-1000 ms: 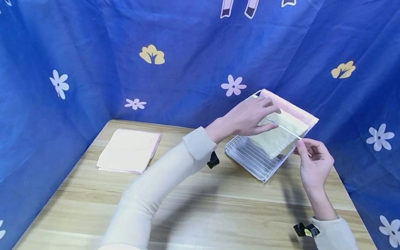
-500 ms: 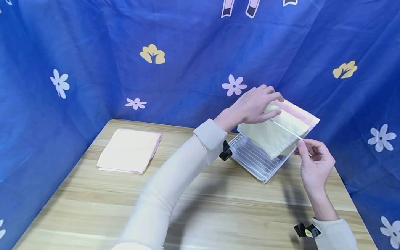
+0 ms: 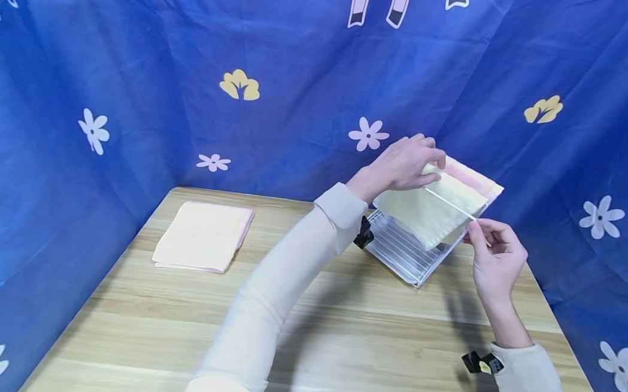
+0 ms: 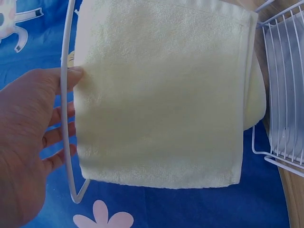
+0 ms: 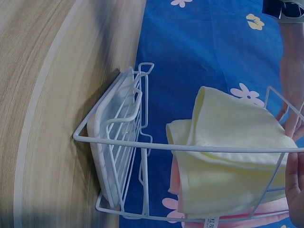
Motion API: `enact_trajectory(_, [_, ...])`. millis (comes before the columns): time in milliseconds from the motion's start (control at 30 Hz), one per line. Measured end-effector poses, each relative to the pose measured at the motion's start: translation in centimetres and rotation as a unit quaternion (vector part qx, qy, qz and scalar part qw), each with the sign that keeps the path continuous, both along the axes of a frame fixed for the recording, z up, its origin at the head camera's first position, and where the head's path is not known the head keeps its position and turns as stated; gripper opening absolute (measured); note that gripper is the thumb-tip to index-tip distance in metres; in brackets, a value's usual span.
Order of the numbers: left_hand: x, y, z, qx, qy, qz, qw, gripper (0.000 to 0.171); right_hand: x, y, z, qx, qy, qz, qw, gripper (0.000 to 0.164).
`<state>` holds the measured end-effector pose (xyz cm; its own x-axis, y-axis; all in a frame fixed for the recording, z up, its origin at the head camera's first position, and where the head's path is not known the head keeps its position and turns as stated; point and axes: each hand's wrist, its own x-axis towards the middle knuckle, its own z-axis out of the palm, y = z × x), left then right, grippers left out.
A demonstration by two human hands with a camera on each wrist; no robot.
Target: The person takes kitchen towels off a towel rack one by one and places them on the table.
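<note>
Hanging folded, a fuzzy pale-yellow towel point(image 4: 161, 104)

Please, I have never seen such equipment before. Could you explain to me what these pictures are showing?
There is no machine here: one person works with two bare hands. The head picture comes from a camera worn on the head, looking forward and down; the other two come from cameras worn on the left and right wrists. On the wooden table lies a folded pale cloth; to its right is a white wire rack. A yellow towel and a pink towel hang on the rack. The left hand holds the yellow towel by its edge, and the right hand grips the frame of the rack. Behind is a blue curtain with flowers.
</note>
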<state>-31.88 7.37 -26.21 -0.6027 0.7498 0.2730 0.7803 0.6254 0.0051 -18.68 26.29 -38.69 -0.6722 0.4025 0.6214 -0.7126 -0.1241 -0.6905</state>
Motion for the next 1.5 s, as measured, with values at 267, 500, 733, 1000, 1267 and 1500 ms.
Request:
enact_trajectory(267, [-0.43,0.57,0.08,-0.015,-0.020,0.007,0.9997,0.033,0.00,0.09,-0.08,0.002,0.007,0.005,1.000,0.015])
enact_trajectory(500, [-0.60,0.73,-0.04,-0.020,-0.038,0.011,0.9990,0.033,-0.05,0.09,-0.14,0.005,0.004,0.001,1.000,0.017])
enact_trajectory(733, [-0.66,0.83,-0.15,-0.015,-0.034,0.007,0.9993,0.027,-0.04,0.10,-0.07,0.006,0.001,0.001,1.000,0.012])
enact_trajectory(1000, [-0.56,0.77,-0.29,0.003,-0.024,-0.003,0.9997,0.021,-0.03,0.16,-0.06,0.012,-0.001,0.002,1.000,0.013])
enact_trajectory(1267, [-0.35,0.70,-0.24,0.011,-0.004,-0.024,0.9996,0.021,0.02,0.21,0.06,0.009,0.003,0.009,1.000,0.012])
enact_trajectory(1500, [-0.23,0.08,0.20,0.031,0.005,-0.027,0.9991,0.020,0.01,0.18,0.13,0.014,-0.004,0.005,1.000,0.011])
